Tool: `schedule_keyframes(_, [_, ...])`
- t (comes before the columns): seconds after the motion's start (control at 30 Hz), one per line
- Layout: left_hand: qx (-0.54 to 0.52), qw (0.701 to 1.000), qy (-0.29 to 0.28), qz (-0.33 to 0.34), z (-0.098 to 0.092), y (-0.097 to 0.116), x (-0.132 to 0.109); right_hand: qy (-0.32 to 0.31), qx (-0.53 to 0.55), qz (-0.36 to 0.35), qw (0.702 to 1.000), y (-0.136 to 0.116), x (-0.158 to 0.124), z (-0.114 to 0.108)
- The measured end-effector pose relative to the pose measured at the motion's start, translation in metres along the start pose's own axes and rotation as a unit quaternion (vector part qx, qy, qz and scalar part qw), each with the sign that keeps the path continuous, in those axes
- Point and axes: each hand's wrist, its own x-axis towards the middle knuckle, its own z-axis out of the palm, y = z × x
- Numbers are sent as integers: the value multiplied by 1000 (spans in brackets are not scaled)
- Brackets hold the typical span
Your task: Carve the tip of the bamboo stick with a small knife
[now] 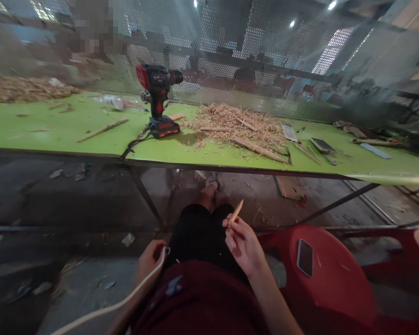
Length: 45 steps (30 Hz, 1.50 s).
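Observation:
Between the thumb and fingers of my right hand (242,244), a short, pointed wooden stick (236,212) is held above my lap, its tip upward. My left hand (151,261) is beside my thigh with its fingers curled; what they close on, if anything, is hidden. A white cord (125,300) runs up from the lower left and ends in a small bend by that hand. I cannot tell whether the fingers grip the cord.
A green workbench (104,150) spans ahead, with an upright cordless drill (158,97), a wood shavings heap (226,117), a wooden stick (103,130) and a plastic bottle (117,102). At right, a red stool (335,270) bears a phone (305,257). Scraps litter the floor.

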Motion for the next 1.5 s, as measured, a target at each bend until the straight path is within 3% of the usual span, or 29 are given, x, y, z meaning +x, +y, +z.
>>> schedule_keyframes(0.1, [-82,996,21,-25,6,28,17,-8,-66,-15,998,5,0,1])
schedule_keyframes(0.2, [-124,992,-4,-14,-2,65,40,-36,-72,-1,997,6,-4,-1])
schedule_keyframes(0.3, [-162,980,-112,30,-10,111,51,-70,-50,23,996,6,-8,-4])
schedule_keyframes(0.43, [-257,927,-256,96,0,171,42,-118,-47,65,990,5,-11,-5])
schedule_keyframes(0.5, [-284,902,-303,113,11,191,35,-135,-45,80,987,5,-13,-3])
schedule_keyframes(0.57, [-294,895,-312,119,20,202,30,-138,-31,80,987,6,-14,-3])
schedule_keyframes(0.8, [-275,917,-265,117,21,203,33,-94,-23,55,994,7,-15,-8])
schedule_keyframes(0.97, [-245,929,-243,135,16,193,38,-34,-19,-5,999,1,-6,-14])
schedule_keyframes(1.17, [-219,928,-269,137,15,182,34,12,-23,-52,998,-4,-3,-23])
schedule_keyframes(1.33, [-142,940,-260,167,13,179,41,-7,-41,-75,996,-8,-8,-26])
schedule_keyframes(1.5, [-68,941,-255,212,-1,174,57,-27,-85,-80,993,-12,-15,-23])
